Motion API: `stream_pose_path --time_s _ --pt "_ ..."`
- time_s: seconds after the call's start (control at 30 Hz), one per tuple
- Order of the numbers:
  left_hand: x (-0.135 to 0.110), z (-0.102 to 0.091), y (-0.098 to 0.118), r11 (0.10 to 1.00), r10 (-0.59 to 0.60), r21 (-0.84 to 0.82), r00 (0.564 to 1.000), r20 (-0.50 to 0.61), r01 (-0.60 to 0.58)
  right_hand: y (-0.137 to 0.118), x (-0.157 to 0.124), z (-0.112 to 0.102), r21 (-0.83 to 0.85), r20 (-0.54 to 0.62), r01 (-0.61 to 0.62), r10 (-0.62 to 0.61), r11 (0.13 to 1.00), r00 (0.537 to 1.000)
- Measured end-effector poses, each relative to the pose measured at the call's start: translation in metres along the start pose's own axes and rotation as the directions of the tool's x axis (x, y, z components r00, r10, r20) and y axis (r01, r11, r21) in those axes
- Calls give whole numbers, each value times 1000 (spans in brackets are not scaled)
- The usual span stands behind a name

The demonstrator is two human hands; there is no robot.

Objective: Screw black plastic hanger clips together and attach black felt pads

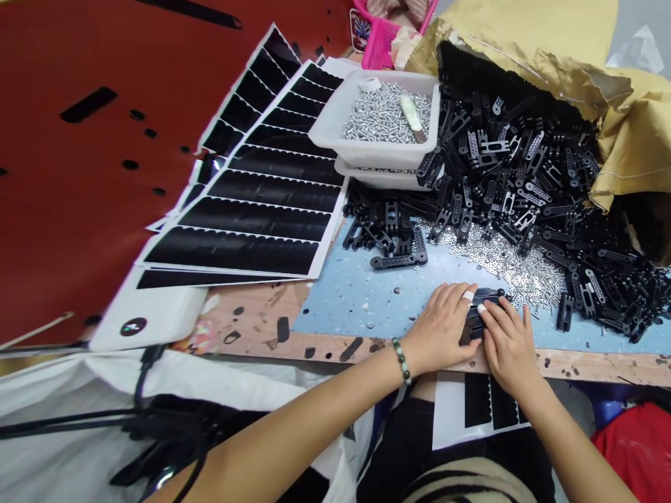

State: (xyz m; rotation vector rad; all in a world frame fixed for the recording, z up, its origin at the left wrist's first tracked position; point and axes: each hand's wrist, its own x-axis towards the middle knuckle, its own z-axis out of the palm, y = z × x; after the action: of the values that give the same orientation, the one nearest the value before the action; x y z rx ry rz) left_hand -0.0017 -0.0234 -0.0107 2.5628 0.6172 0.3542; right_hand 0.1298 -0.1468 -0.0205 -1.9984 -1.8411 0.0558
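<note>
At the front edge of the blue mat [356, 307], a small cluster of black plastic pieces [476, 314] lies between my hands. My left hand [444, 325], with a bead bracelet at the wrist and a white wrap on one fingertip, closes on it from the left. From the other side my right hand [508, 339] presses its fingers on the same pieces, also with a white wrap on a fingertip. The fingers hide much of the pieces' shape. Just beyond them is a spread of small silver screws and nuts [518, 269].
A heap of black plastic link pieces [503, 161] spills from a brown paper sack [566, 63]. White tubs [335, 133] of screws stand at the back. Black sticker sheets [251, 209] lie left, partly on a white box [152, 314]. Another black-and-white sheet [451, 419] rests below the table edge.
</note>
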Motion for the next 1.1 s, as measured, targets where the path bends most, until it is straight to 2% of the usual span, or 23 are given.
stream_pose_path --time_s 0.13,0.3,0.37,0.5,0.6,0.77,0.93,1.1 --pt "0 1 0 1000 -4 9 1000 -8 4 4 2 3 -25 8 -30 30 999 1000" --pt "0 4 -2 1000 -8 19 1000 -15 8 3 8 2 -33 106 58 -55 998 993" --pt "1 5 -2 999 1 33 1000 -25 0 0 13 4 -26 121 56 -53 998 991" --pt "3 7 -1 998 10 70 1000 -26 -9 -3 25 12 1 62 -87 87 996 994" --pt "5 6 -1 997 -6 79 1000 -20 8 4 28 12 112 13 -136 135 984 991" --pt "2 1 -5 1000 -7 -1 999 40 7 24 9 -1 322 -214 -72 147 944 966" --pt "7 -4 -4 1000 -3 -6 999 44 3 31 -10 -7 340 -222 -31 112 940 969" --pt "18 1 2 996 33 81 999 12 -34 31 -12 -9 377 -251 -33 137 926 958"
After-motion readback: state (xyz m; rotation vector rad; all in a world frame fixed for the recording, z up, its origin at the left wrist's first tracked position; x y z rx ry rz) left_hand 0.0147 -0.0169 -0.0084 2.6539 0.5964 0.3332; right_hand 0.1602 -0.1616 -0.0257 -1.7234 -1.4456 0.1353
